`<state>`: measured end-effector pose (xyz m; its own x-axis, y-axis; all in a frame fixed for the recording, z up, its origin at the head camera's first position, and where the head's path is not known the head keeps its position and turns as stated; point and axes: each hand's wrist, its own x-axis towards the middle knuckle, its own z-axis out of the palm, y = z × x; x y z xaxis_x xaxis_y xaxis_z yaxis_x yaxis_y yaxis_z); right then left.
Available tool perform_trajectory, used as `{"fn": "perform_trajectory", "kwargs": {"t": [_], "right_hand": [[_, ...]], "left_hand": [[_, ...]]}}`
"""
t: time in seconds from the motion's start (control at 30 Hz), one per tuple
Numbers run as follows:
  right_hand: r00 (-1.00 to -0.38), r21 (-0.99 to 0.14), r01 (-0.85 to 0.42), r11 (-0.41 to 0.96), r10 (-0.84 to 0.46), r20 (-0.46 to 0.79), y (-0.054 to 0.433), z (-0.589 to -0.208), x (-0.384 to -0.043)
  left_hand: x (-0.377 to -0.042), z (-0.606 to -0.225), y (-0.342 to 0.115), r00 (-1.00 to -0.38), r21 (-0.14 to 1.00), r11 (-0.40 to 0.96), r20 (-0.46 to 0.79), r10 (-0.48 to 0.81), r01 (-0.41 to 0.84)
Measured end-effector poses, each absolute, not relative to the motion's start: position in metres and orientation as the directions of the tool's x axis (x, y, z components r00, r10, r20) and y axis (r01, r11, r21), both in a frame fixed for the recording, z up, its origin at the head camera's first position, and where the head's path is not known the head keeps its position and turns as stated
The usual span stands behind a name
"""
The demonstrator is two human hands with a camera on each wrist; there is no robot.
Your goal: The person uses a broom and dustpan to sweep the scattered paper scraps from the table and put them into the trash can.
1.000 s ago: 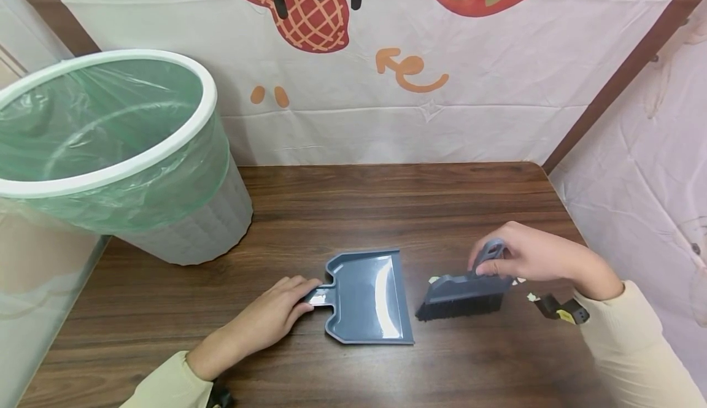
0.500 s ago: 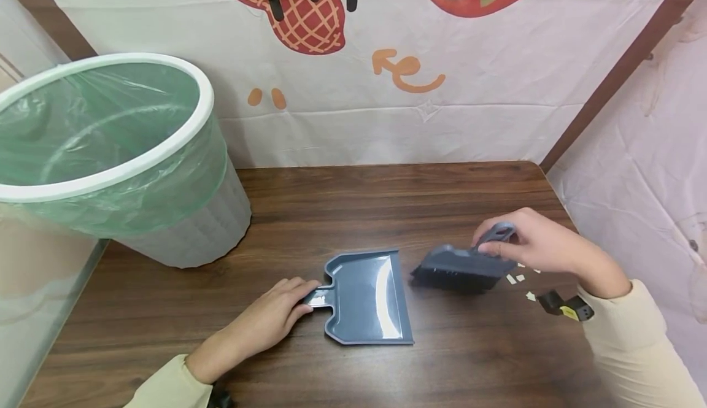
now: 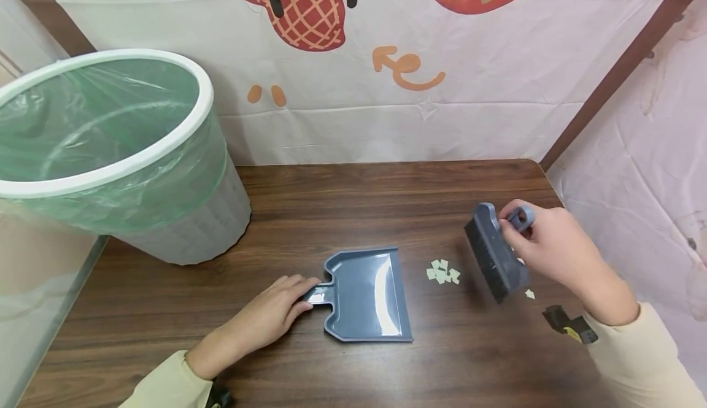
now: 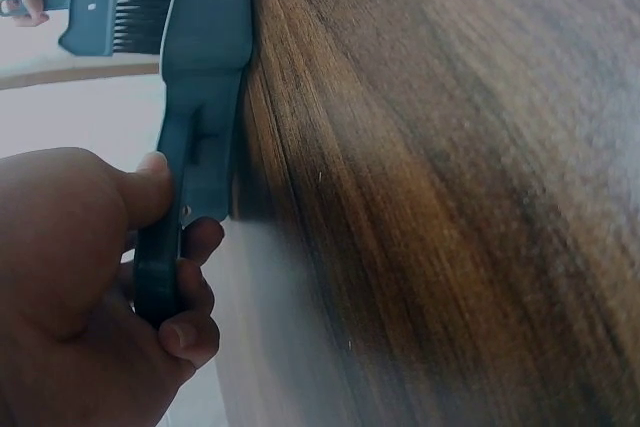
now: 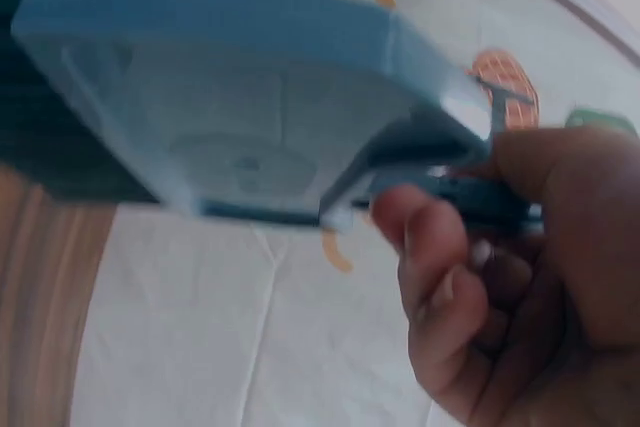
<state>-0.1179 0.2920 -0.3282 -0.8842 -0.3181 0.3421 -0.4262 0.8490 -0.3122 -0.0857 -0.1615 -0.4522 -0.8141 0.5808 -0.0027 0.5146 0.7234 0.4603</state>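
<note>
The worktop (image 3: 331, 199) fills the lower frame; a bin (image 3: 207, 224) stands upper left. The dustpan (image 3: 359, 297), lower centre, lies with its long axis crosswise, mouth facing right, handle gripped by the left hand (image 3: 270, 316). Right of centre, the brush (image 3: 491, 248) slants from upper left to lower right, bristles lower-left, the right hand (image 3: 558, 245) clasping its handle. Pale scraps (image 3: 442, 272) cluster between them.

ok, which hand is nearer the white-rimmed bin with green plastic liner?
Left. The left hand is in front of the bin and to its right; the right hand is much farther right.
</note>
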Motion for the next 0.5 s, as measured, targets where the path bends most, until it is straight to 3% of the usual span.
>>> {"fn": "perform_trajectory", "kwargs": {"t": [0.13,0.5], "right_hand": [[-0.911,-0.286,-0.365,0.886,-0.275,0.308,0.277,-0.339,-0.111],[-0.919,-0.227,-0.362,0.904,-0.307,0.246,0.232,-0.364,-0.098]], "left_hand": [[-0.086,-0.452,-0.162,-0.817,0.46,0.726,-0.003,0.577,0.511],[-0.086,-0.453,-0.163,-0.818,0.455,0.73,-0.006,0.576,0.51]]}}
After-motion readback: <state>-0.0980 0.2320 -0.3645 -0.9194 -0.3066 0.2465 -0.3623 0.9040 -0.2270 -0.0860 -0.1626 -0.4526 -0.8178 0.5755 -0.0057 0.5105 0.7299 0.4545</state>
